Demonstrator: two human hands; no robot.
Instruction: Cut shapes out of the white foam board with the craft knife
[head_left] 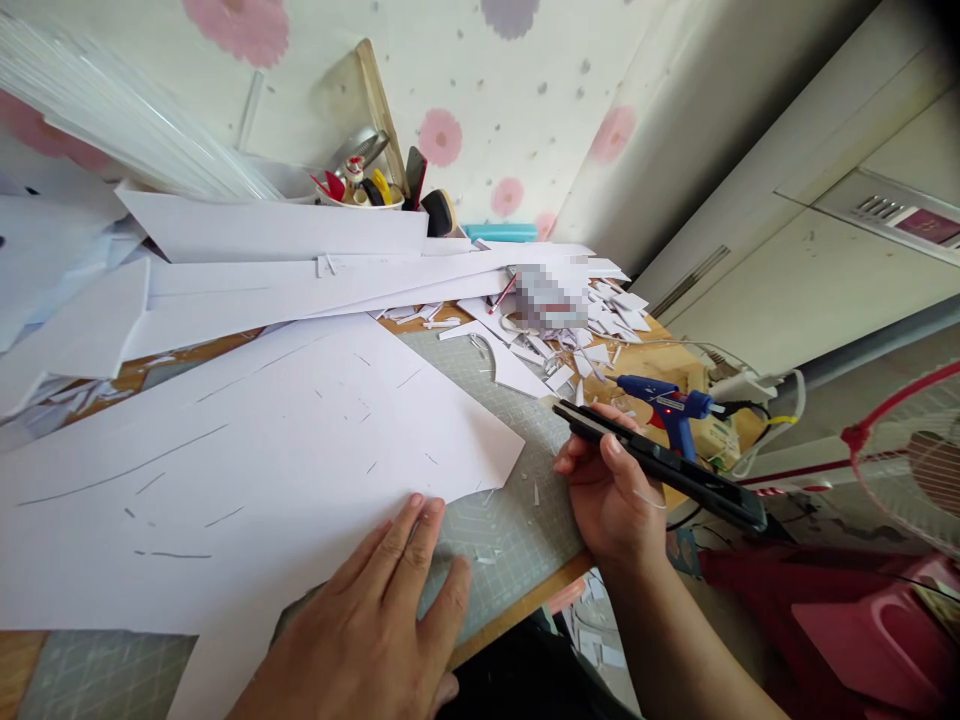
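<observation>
A large white foam board with short dark pencil lines lies across the grey cutting mat. My left hand rests at the board's near edge, fingers stretched out and fingertips on its surface. To the right, off the board, my right hand is closed around a black utility knife. The knife's tip points up and left, over the mat's right part. A curved white offcut lies just beyond the board's right corner, close to the knife tip.
A blue glue gun sits right of the mat. White scraps are heaped behind it. Long white board strips lie at the back, before a tub of tools. A fan and red stool stand at the right.
</observation>
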